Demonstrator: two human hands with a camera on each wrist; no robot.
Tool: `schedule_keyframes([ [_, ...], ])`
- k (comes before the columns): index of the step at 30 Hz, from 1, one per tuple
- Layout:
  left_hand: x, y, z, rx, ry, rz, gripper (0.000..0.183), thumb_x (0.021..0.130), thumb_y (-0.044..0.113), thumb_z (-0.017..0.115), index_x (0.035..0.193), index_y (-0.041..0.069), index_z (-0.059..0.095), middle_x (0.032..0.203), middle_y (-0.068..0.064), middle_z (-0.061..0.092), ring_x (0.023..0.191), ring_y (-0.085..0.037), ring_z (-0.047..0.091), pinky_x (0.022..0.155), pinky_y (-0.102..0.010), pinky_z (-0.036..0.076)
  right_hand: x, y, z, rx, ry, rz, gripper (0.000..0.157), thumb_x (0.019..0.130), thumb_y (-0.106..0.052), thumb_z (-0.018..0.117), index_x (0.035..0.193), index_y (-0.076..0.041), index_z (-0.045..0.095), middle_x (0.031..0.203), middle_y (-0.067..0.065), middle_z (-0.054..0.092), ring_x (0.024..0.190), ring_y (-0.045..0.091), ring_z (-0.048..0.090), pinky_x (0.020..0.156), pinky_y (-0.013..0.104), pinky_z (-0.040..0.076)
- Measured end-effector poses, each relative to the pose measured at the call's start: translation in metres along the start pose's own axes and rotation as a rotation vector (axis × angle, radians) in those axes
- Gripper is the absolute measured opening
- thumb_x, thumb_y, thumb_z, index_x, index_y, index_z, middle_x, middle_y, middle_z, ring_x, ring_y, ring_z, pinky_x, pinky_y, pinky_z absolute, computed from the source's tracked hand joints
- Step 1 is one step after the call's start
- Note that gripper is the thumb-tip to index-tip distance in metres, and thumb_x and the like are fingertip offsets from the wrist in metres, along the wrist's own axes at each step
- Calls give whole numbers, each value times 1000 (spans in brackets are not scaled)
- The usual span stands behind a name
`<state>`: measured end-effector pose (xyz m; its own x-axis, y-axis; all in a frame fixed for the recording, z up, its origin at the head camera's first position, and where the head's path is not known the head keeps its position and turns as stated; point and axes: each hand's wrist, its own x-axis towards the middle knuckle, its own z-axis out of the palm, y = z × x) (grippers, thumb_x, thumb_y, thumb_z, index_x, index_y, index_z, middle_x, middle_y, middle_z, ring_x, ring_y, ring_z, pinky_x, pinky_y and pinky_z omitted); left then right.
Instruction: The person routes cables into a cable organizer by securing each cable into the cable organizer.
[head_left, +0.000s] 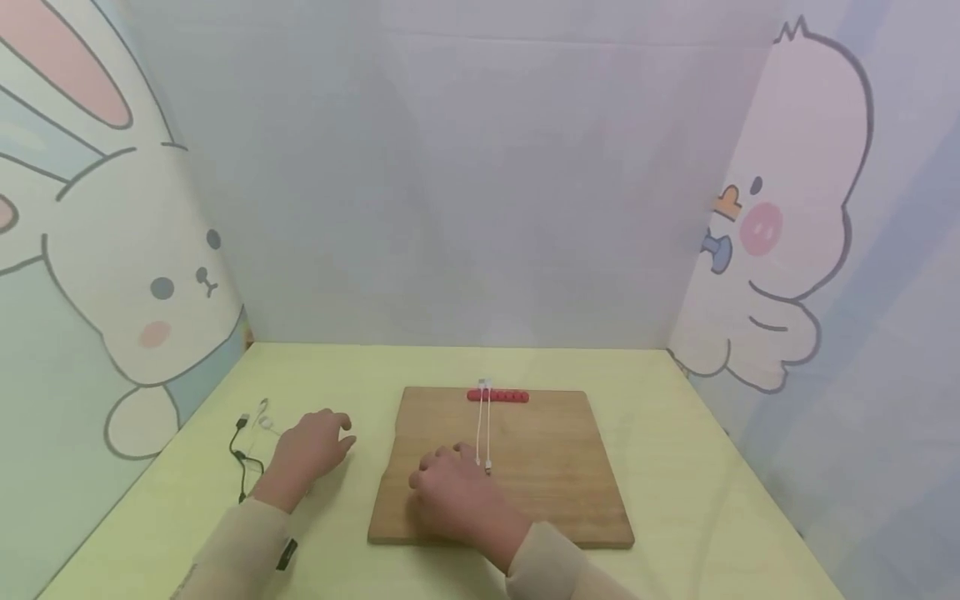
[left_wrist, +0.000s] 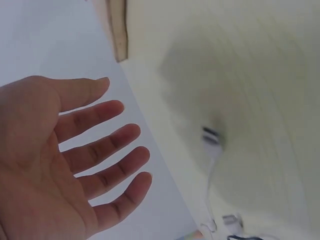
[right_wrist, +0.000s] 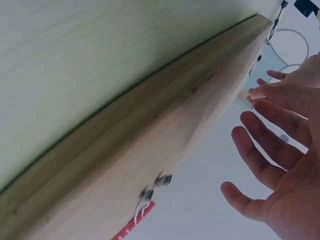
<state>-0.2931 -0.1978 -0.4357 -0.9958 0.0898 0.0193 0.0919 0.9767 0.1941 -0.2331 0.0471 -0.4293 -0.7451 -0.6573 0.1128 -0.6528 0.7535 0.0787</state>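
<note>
Beyond both hands rose a pale backdrop (head_left: 465, 183), joined by side walls that bore a large cartoon rabbit (head_left: 135, 292) off to the left hand's side and a cartoon chick (head_left: 795, 183) off to the right hand's. Beneath the hands spread a light yellow table (head_left: 690, 500), and on it, under the right hand and to the right of the left one, lay a wooden board (head_left: 555, 467). The right hand (head_left: 461, 496) hung over the near left part of the board, its fingers spread and loosely bent, with nothing in its grasp. The left hand (head_left: 313, 442) was over the table left of the board, also relaxed and holding nothing, its thumb apart from its fingers. To the left of that hand lay a black cable (head_left: 239, 455) with several ends, and near it a white cable (head_left: 266, 423), partly hidden by the left arm. Two thin white cables (head_left: 489, 425) stretched side by side on the board, their near plugs just beyond the right hand's fingertips. Farther from that hand, close to the board's far edge, their other ends crossed a short red strip (head_left: 513, 397).
</note>
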Motion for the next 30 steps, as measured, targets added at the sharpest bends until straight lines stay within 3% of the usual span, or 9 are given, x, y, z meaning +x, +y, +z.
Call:
schedule_keyframes([
  [9,4,-18,8,12,-54,-7,43,89,19,65,130,5,57,119,-20,60,100,-37,63,74,-54,54,2,-18,6,-27,8,-53,15,92,-40,58,85,-31,68,94,-11,66,97,15,62,95,49,46],
  [17,11,-39,13,4,-75,5,35,91,6,55,125,4,60,118,-22,63,108,-40,61,86,-53,51,7,-40,12,-26,-13,-155,10,93,-39,60,90,-36,69,92,-13,63,95,12,61,94,46,49],
  [25,13,-62,8,-8,-122,-48,36,89,6,54,124,0,60,112,-25,58,94,-37,59,80,-56,51,11,-62,7,-95,21,-200,13,92,-37,58,81,-36,65,80,-16,57,77,6,51,81,34,47],
  [30,16,-66,9,-33,-122,-50,38,86,5,58,123,-4,59,111,-27,58,93,-37,59,83,-56,50,14,-69,5,-83,11,-211,16,93,-38,56,78,-35,62,79,-16,56,73,5,47,78,31,43],
])
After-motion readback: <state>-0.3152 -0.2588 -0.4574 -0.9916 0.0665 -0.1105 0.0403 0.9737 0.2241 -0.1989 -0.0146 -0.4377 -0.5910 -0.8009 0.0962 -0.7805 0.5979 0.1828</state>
